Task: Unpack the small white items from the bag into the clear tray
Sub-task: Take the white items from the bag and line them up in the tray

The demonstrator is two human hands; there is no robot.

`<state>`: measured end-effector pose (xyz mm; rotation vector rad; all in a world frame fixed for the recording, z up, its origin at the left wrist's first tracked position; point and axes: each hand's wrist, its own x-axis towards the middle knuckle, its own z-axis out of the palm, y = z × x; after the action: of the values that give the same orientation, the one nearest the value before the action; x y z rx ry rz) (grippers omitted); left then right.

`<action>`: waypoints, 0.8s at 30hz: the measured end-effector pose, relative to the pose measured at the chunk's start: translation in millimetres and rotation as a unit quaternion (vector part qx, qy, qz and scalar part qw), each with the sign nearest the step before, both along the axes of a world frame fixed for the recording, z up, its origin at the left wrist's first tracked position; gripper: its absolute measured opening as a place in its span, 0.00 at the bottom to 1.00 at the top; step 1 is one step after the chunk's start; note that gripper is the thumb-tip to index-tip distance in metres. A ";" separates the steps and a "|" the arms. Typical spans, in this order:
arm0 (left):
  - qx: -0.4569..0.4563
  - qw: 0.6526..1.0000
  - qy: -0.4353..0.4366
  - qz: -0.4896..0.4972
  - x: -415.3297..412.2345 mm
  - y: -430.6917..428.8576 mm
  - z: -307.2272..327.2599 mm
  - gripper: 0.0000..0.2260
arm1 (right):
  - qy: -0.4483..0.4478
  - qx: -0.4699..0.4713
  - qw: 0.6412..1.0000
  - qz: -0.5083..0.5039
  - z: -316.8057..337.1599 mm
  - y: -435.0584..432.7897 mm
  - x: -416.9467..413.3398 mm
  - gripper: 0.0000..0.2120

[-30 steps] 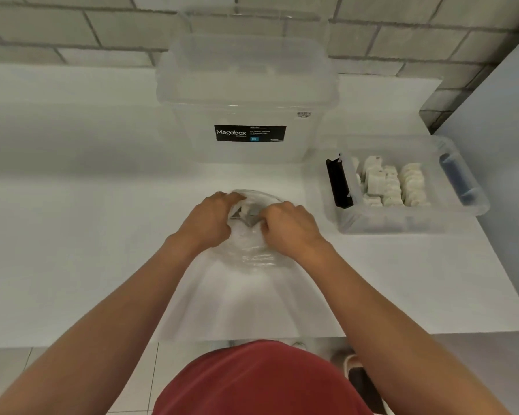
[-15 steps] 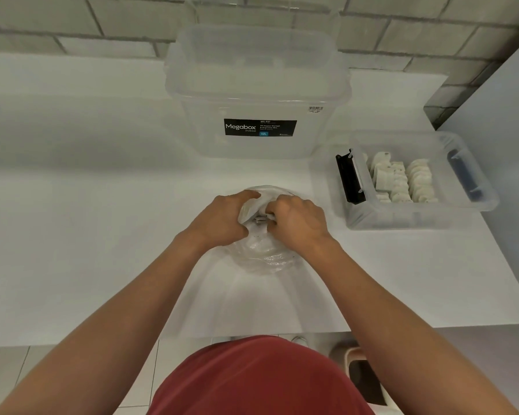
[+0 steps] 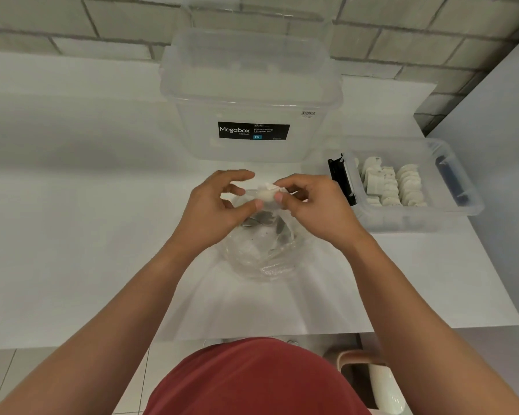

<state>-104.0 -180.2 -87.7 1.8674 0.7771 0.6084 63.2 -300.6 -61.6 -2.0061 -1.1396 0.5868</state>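
Overall, worktop (image 3: 72, 235): white, carrying all the items below.
Megabox storage box (image 3: 252, 94): lidded, at the back, not in use.
Clear tray (image 3: 417, 223): at the right, near the hands; rows of white pieces (image 3: 402, 187) already fill its middle.
Plastic bag (image 3: 261, 253): clear, slack, lying open below the hands; held by neither hand.
Right hand (image 3: 315, 211): thumb and forefinger pinch the small white item (image 3: 267, 196).
Left hand (image 3: 216, 211): thumb against the same item, a curled finger apparently closing on its other end; forefinger free.
Small white item: raised above the bag mouth, not yet in the tray.
Risk: a light two-point pinch could slip at handover, dropping the item on the worktop; the unsecured bag could slide or spill.
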 end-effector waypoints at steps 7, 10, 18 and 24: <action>-0.263 0.962 -0.065 -0.032 8.4 -11.5 12.9 0.07 | 0.099 0.061 0.993 0.000 7.6 -4.3 2.8 0.10; -0.263 0.963 -0.062 0.003 10.4 -14.6 12.9 0.04 | 0.002 0.058 0.998 -0.013 5.8 -6.7 0.7 0.16; -0.297 0.948 -0.106 0.033 16.1 -20.7 20.8 0.03 | -0.085 -0.012 0.995 0.048 13.2 -9.8 2.9 0.23; -0.306 0.938 -0.149 0.068 20.1 -16.7 18.1 0.05 | -0.012 0.016 1.000 0.001 4.4 -18.3 12.2 0.05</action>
<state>-84.0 -196.9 -69.5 1.1283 0.7846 0.6278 75.4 -318.9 -57.1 -1.9902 -1.1576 0.5431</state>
